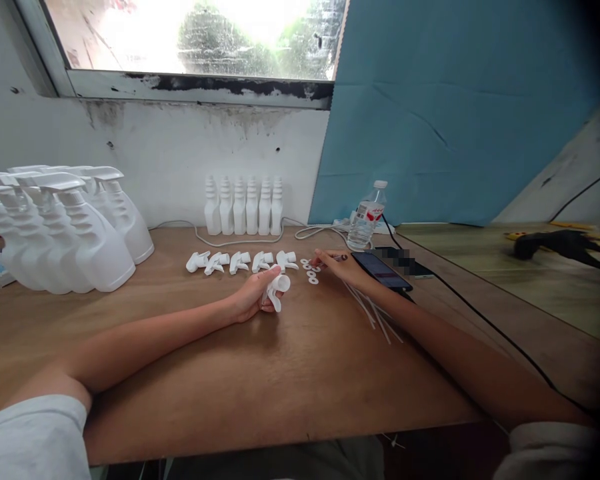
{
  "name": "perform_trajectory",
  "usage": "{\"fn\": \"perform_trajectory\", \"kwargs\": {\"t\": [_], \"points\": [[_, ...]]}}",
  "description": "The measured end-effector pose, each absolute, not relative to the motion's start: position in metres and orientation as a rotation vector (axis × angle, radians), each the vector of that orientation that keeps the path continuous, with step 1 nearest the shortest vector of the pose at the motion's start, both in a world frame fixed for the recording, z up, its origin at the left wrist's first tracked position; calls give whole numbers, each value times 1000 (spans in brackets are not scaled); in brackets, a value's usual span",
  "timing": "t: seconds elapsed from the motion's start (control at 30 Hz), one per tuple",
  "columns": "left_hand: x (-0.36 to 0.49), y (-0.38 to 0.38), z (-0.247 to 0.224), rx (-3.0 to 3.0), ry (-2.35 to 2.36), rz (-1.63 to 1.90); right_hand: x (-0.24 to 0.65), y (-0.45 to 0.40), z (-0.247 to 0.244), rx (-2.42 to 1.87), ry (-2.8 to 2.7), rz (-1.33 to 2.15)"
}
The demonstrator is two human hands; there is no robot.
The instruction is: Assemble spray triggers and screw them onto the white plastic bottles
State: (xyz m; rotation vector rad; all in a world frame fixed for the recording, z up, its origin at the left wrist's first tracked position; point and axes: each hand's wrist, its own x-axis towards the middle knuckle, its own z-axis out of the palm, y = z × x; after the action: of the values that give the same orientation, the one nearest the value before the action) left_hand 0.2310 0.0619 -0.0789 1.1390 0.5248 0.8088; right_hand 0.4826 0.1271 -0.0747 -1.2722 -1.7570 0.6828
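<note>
My left hand (254, 293) is closed around a white spray trigger head (279, 287), its round opening facing up and toward me. To the right, my right hand (339, 265) reaches down to several small white rings (313, 275) on the brown table (280, 373). Its fingertips are bent together at the rings; whether one is pinched cannot be made out. A dark pen-like item lies across its fingers. Behind my left hand, several more white trigger heads (240, 261) lie in a row. Thin white tubes (370, 310) lie partly under my right forearm.
Several assembled white spray bottles (95, 237) stand at the left. White bottles without heads (239, 210) line the wall. A clear water bottle (364, 223), a phone (383, 270) and a black cable (485, 333) are at the right.
</note>
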Motion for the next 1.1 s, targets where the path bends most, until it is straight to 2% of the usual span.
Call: {"fn": "perform_trajectory", "kwargs": {"t": [0.67, 1.1], "points": [[231, 62, -79, 1138, 519, 803, 489, 124, -69, -1275, -1650, 651], [231, 61, -78, 1127, 521, 806, 479, 114, -66, -1201, -1675, 805]]}}
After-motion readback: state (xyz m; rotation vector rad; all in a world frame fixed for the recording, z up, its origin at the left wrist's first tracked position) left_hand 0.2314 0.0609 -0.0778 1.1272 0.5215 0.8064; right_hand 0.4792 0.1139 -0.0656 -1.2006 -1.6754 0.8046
